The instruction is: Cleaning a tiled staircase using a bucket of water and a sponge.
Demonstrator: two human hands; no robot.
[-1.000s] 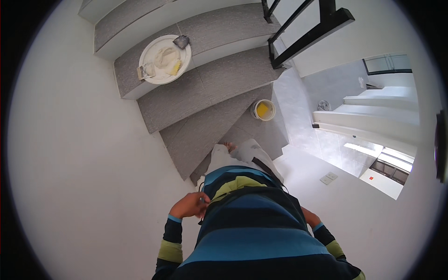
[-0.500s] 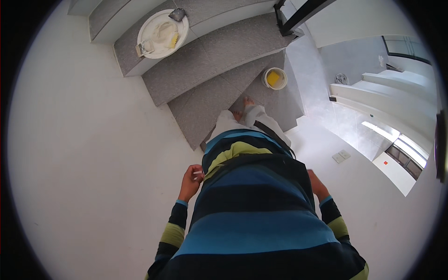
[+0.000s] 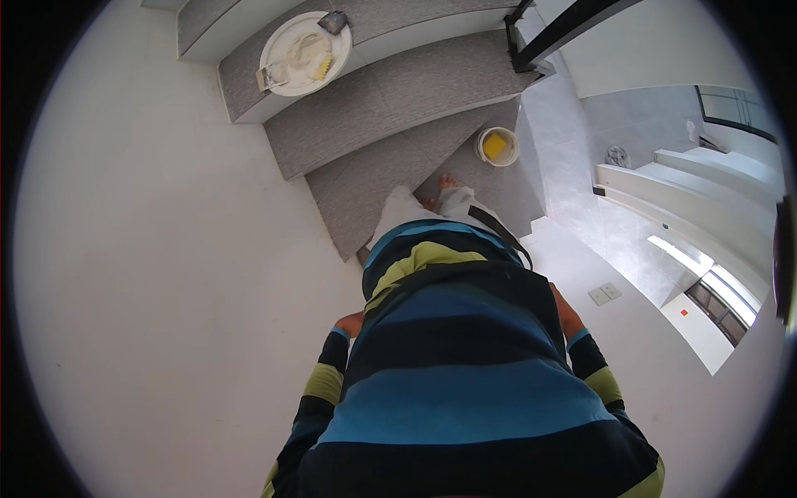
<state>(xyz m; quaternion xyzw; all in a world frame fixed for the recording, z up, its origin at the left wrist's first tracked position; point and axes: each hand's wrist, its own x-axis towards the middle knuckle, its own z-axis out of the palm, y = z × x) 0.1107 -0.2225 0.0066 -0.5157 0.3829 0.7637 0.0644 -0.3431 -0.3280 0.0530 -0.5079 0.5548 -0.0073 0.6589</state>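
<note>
My left hand (image 3: 352,323) is beside my striped shirt (image 3: 461,398) at the left hip; only its back and wrist show, and the fingers are hidden behind the cloth. On the other side, my right hand (image 3: 566,312) rests close against the shirt's right edge, its fingers also out of sight. What either hand holds, if anything, cannot be seen. Ahead of my bare feet (image 3: 448,182) a white bucket (image 3: 513,154) with a yellow sponge (image 3: 495,147) in it stands on a grey step.
Higher up the stairs (image 3: 357,100) lies a round white tray (image 3: 272,51) with pale paste, a yellow toothed spreader (image 3: 323,66), a flat scraper (image 3: 264,79) and a dark grey piece (image 3: 333,22). A black railing (image 3: 564,35) borders the steps at right; white walls (image 3: 166,249) flank them.
My left hand, which showed curled fingers with a small white stick-like thing, has slipped in behind the shirt's side. The view has shifted slightly. My right hand stays near the right hip.
</note>
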